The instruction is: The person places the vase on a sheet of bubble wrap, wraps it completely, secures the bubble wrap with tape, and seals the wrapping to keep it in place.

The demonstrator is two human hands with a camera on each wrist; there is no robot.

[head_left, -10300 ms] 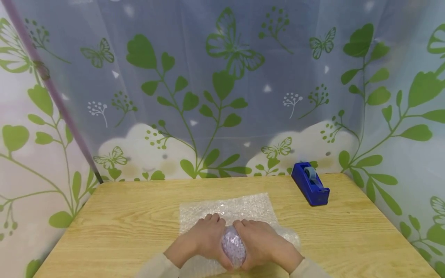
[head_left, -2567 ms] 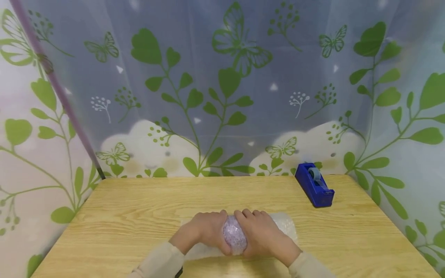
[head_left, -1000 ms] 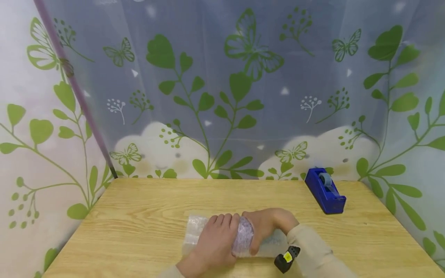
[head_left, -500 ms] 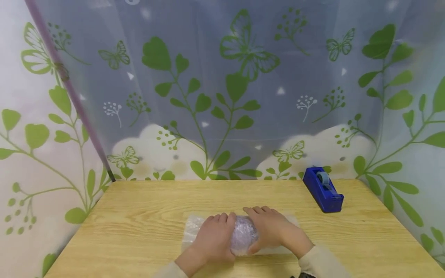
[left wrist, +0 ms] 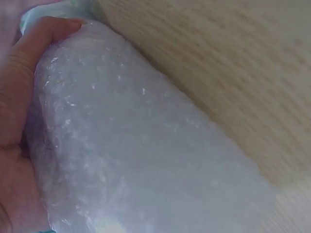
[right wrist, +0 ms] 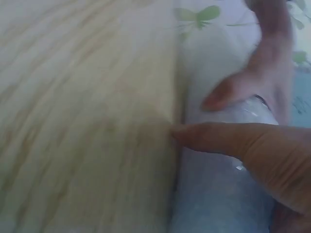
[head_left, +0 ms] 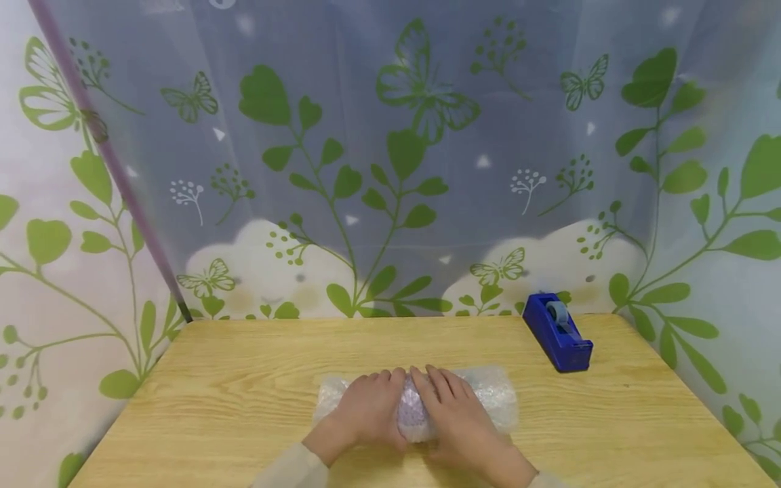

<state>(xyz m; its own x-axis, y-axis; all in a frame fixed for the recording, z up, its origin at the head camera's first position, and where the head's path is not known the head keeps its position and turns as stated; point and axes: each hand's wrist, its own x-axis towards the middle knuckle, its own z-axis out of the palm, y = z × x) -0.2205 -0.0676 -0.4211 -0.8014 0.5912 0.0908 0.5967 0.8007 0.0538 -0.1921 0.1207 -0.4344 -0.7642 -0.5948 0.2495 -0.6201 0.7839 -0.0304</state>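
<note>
A roll of clear bubble wrap lies crosswise on the table, with a purple, glittery-looking object showing between the hands, its kind unclear under the wrap. The left hand grips the roll left of the purple part, fingers over the far side and thumb on the near side. Close beside it, the right hand holds the roll with its fingers over the top. In the left wrist view the wrap's bubbly end sticks out past the thumb. Both thumbs lie along the wrap in the right wrist view.
A blue tape dispenser with a tape roll stands at the back right of the wooden table. Behind the table hangs a curtain printed with leaves and butterflies. A purple pole slants down at the left.
Ten seconds ago much of the bubble wrap lay spread flat; now it is rolled up. Over the last second the right hand has turned its wrist and laid its fingers across the roll's top.
</note>
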